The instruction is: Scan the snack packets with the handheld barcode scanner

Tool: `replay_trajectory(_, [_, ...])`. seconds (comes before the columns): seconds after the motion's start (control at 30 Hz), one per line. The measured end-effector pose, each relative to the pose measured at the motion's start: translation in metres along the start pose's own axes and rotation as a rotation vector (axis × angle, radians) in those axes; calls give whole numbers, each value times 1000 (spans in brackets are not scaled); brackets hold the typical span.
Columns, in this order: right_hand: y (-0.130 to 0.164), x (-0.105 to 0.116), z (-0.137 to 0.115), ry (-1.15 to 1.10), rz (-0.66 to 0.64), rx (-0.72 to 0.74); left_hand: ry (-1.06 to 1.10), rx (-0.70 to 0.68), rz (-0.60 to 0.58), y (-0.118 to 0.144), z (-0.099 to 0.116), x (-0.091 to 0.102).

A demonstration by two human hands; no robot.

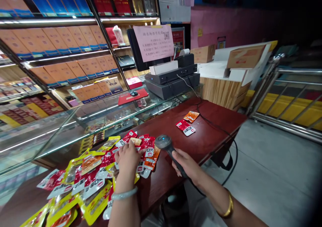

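My right hand (184, 163) is wrapped round the handle of a dark barcode scanner (163, 142), whose head, showing a small blue light, points left over the table's front edge. My left hand (129, 155), with a pale bangle at its wrist, lies on the right part of a pile of snack packets (93, 183). Its thumb and fingers are apart over red packets; the fingertips are partly hidden. The pile mixes red-and-white, yellow and orange pouches. Farther back on the table lie a red-and-white packet (185, 127) and an orange packet (191, 116), apart from the pile.
The dark red table (213, 119) adjoins a glass display counter (83, 129). On it stand a cash drawer (173, 84), a monitor (136, 49) and a mouse (133, 93). A black cable (236, 156) hangs off the table's right side. A metal railing (289, 116) stands right.
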State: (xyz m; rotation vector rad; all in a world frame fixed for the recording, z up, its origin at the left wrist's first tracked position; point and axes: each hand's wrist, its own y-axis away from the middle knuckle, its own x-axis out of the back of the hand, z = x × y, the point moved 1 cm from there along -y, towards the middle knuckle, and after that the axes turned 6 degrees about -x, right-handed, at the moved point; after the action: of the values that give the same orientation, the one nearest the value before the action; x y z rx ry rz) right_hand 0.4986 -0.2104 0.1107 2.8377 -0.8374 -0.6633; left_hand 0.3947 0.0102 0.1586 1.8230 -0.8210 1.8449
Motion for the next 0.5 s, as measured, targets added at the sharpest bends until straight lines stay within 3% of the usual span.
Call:
replay_trajectory(0.2, [1,0,2,-1,18,-16,64,32,-61,5,-13,9])
replay_trajectory(0.4, [6,1,2,-34,12,-42,51,-32,-159,8,-16,10])
replay_trajectory(0.5, [6,2,3,-51,5,-48,18,-42,-143,7,-15,10])
